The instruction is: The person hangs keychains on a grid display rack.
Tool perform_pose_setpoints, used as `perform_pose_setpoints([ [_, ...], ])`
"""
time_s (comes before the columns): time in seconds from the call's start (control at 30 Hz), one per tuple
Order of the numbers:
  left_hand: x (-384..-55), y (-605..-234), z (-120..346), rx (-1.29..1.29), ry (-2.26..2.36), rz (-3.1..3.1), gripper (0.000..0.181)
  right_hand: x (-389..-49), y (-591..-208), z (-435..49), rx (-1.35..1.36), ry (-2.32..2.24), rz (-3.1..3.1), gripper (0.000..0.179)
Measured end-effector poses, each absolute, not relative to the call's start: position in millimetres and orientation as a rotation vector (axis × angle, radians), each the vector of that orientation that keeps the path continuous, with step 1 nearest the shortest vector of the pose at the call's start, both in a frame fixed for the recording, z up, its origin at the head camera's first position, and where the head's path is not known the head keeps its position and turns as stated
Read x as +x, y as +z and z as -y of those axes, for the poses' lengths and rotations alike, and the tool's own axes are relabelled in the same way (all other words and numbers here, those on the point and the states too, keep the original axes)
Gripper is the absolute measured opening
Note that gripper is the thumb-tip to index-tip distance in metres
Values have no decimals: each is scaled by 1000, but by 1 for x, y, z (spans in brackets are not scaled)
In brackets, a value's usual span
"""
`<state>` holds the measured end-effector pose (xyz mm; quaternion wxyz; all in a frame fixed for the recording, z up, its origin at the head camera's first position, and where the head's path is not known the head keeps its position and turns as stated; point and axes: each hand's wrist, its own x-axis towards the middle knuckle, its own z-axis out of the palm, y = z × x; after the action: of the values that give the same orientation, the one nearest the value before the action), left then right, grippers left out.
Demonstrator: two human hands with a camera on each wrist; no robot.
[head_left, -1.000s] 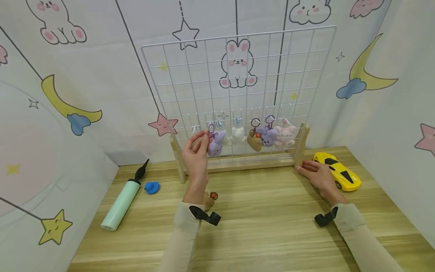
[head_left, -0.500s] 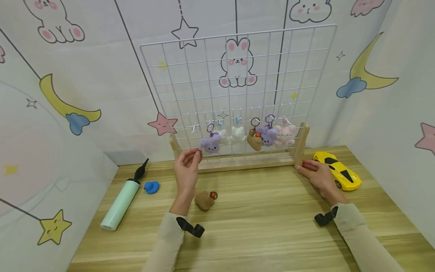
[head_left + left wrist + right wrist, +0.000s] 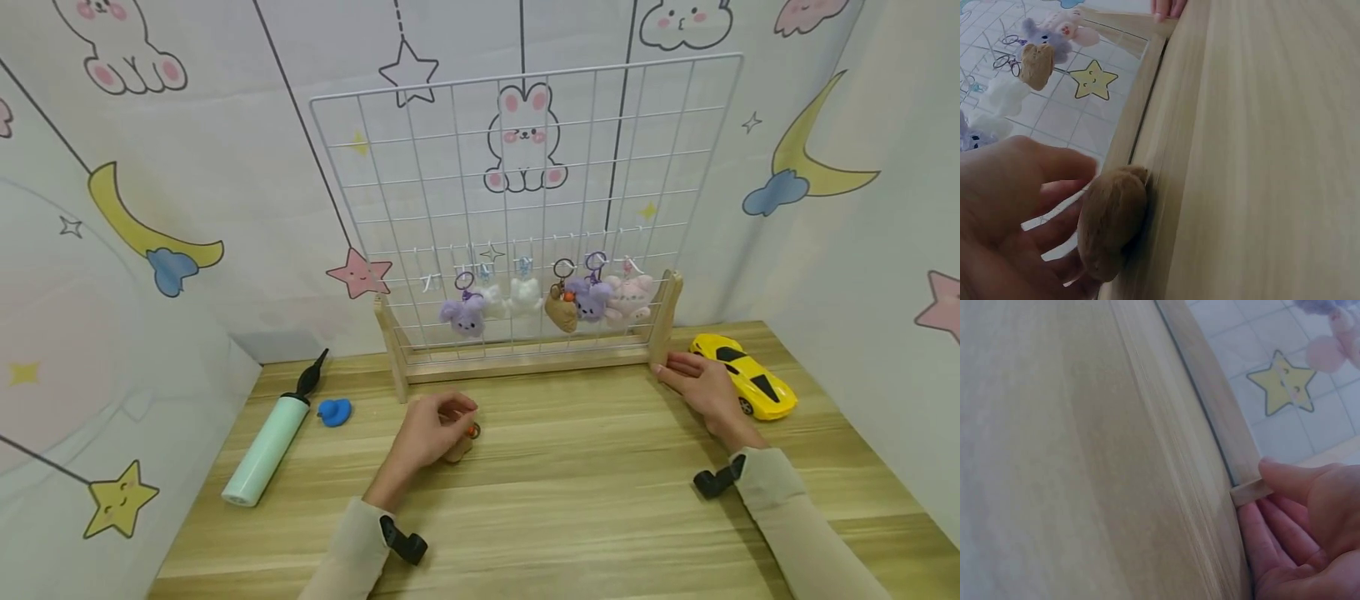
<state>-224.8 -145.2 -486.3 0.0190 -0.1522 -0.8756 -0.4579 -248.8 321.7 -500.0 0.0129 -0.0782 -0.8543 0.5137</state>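
My left hand (image 3: 435,429) is just over a brown plush keychain (image 3: 459,450) lying on the table. In the left wrist view its loosely bent fingers are beside the brown plush (image 3: 1113,222), without a visible grip. The keychain's ring and orange bead (image 3: 473,430) show past my fingers. My right hand (image 3: 701,383) pinches the right wooden foot (image 3: 664,321) of a white wire grid rack (image 3: 525,200); the right wrist view has the thumb and fingers on either side of the foot's end (image 3: 1250,492). A purple plush keychain (image 3: 465,317) hangs at the rack's left.
More plush keychains hang rightward along the rack: white (image 3: 525,296), brown (image 3: 561,312), purple (image 3: 591,300) and pink (image 3: 630,298). A mint hand pump (image 3: 266,454) and a blue duck (image 3: 334,412) lie left. The yellow toy car (image 3: 742,377) stands beside my right hand.
My left hand has let go of the purple plush, which now hangs facing front, and has come down to the brown keychain on the table. My right hand has stayed at the foot.
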Motion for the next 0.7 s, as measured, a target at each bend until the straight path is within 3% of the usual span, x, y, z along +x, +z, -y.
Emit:
perform_pose_setpoints([
  [0.33, -215, -477, 151, -475, -1124, 2999, 26, -250, -501, -321, -244, 1587, 2674, 81],
  [0.7, -219, -482, 152, -445, -1093, 2941, 14, -249, -503, -325, -246, 1591, 2673, 84],
])
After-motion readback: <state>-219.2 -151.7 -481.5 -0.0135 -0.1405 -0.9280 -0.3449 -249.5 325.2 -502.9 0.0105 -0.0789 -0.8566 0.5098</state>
